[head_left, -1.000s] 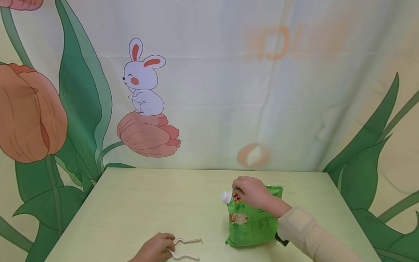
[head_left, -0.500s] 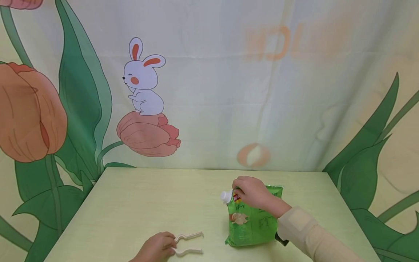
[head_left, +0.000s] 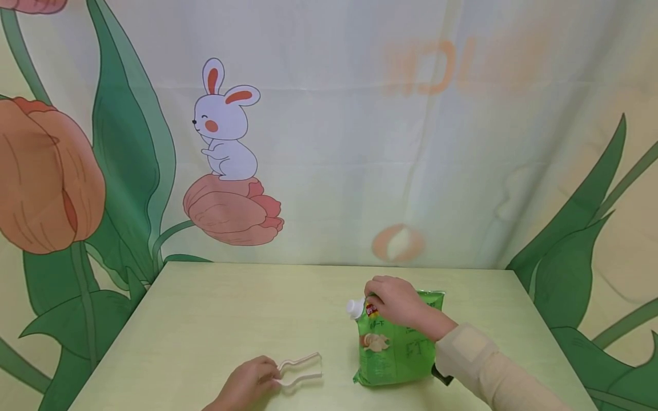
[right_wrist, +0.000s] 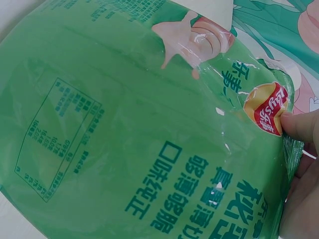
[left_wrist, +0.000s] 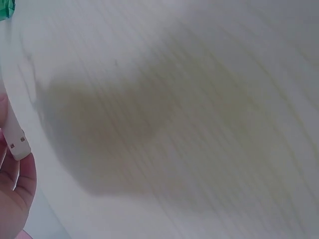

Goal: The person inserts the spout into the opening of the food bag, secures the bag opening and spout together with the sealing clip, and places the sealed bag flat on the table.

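Observation:
My right hand (head_left: 394, 299) grips the top edge of a green Lay's chip bag (head_left: 398, 357), thumb on the printed front beside the logo. The bag stands tilted on the table, and a white spout cap (head_left: 354, 309) sticks out at its upper left corner. In the right wrist view the bag (right_wrist: 114, 109) fills most of the picture. Left of the bag, my left hand (head_left: 248, 379) pinches a white two-armed plastic clip (head_left: 303, 378) whose wavy arms are spread and point toward the bag. In the left wrist view the clip (left_wrist: 16, 142) shows two small square holes.
The pale yellow table (head_left: 231, 308) ends at the back against a printed curtain (head_left: 319, 142) with tulips and a rabbit. A dark band (head_left: 442, 375) shows under the right sleeve (head_left: 488, 365).
My left hand and the clip have moved slightly away from me and to the right, nearer the bag. The right hand and the bag stay where they were.

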### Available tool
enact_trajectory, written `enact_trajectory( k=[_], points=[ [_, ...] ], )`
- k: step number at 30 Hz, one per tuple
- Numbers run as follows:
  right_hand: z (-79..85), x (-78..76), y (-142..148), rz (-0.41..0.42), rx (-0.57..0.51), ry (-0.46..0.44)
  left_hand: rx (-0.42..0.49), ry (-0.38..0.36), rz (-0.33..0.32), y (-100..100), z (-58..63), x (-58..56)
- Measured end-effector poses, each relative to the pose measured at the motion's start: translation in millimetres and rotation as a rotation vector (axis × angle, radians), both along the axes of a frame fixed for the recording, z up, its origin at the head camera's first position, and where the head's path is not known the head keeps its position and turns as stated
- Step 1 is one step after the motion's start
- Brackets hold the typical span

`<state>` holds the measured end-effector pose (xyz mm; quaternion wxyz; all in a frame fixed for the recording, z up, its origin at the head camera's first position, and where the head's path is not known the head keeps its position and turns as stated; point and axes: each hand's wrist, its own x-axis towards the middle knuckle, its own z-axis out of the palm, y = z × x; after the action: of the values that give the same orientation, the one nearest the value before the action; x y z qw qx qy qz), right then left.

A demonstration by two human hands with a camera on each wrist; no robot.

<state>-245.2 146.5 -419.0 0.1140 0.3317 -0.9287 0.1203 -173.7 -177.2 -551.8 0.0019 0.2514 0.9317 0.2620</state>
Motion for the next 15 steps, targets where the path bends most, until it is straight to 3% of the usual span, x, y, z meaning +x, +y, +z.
enact_trajectory(
  k=[8, 15],
  points=[
    [0.3, -0.1, -0.4, -0.003, 0.004, -0.012, 0.048, 0.121, 0.052, 5.5, 2.0, -3.9],
    [0.7, 0.1, -0.9, -0.005, 0.006, -0.014, 0.097, 0.119, 0.096, 11.4, 8.7, -9.1]
  ],
)
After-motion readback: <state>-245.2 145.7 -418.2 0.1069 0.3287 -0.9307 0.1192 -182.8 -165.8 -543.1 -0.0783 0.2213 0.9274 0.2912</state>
